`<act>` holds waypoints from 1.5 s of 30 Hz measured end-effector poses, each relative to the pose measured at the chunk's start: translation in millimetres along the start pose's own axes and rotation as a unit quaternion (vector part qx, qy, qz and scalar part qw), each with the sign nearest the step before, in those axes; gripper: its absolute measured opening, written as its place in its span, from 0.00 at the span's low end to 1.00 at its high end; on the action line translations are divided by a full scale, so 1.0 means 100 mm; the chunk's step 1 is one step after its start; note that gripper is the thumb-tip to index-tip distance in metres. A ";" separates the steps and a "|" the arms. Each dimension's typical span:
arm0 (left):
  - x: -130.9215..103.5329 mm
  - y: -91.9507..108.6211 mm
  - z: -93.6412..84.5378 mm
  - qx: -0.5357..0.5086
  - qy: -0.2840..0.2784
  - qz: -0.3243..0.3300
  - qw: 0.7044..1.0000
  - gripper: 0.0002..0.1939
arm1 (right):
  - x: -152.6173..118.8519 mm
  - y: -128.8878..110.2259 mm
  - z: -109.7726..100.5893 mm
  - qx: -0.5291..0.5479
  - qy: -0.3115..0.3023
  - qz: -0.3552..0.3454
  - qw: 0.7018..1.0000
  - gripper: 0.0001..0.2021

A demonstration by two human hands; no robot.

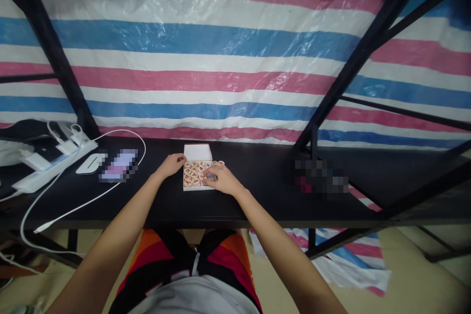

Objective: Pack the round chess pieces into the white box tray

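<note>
A small white box (189, 188) lies on the black tabletop with its lid (197, 152) folded back, away from me. Rows of round Chinese chess pieces (192, 172) with red characters fill it. At the left side, where lid and box meet, the curled fingers of my left hand (173, 164) pinch the box's edge. My right hand (224, 180) reaches over the right half, thumb and fingers drawn together around a piece and covering several others. Just behind that hand, another piece (220, 163) shows at the box's right edge.
To the left are a blurred-out phone (119, 165), a white flat device (88, 164), a white cable (81, 204) and a power strip (55, 164) with plugs. A pixelated dark object (322, 176) sits at right. Black metal posts (344, 88) frame the desk before a striped plastic sheet (206, 39).
</note>
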State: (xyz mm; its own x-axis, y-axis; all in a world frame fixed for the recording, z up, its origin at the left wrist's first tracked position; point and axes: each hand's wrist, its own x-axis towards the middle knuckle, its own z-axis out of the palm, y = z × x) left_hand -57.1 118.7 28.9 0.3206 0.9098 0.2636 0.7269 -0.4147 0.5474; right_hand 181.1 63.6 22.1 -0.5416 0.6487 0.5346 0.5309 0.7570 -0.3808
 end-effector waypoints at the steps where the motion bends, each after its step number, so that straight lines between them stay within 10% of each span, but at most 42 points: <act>1: 0.00 0.00 0.00 -0.001 -0.001 -0.001 1.000 0.14 | 0.00 0.01 -0.01 0.006 0.009 0.010 1.000 0.07; 8: 0.00 0.01 -0.01 0.005 -0.002 -0.001 1.000 0.15 | -0.16 0.51 -0.26 0.038 0.145 0.213 0.966 0.11; 13: -0.01 0.02 -0.01 0.006 -0.003 -0.005 1.000 0.15 | -0.32 0.81 -0.31 0.032 0.091 0.321 0.942 0.14; 36: -0.01 0.01 -0.01 0.002 -0.003 -0.005 1.000 0.14 | -0.22 0.64 -0.19 0.086 0.058 0.254 0.962 0.15; 45: -0.01 0.01 0.00 -0.005 0.003 0.000 1.000 0.14 | -0.02 -0.01 -0.03 -0.042 0.010 0.003 0.999 0.14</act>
State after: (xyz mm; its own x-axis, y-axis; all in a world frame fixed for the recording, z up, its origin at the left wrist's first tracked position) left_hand -56.5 117.2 29.3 0.3174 0.9098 0.2675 0.7204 -0.4148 0.5558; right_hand 183.5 61.4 24.1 -0.5259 0.6511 0.5473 0.5872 0.7434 -0.3201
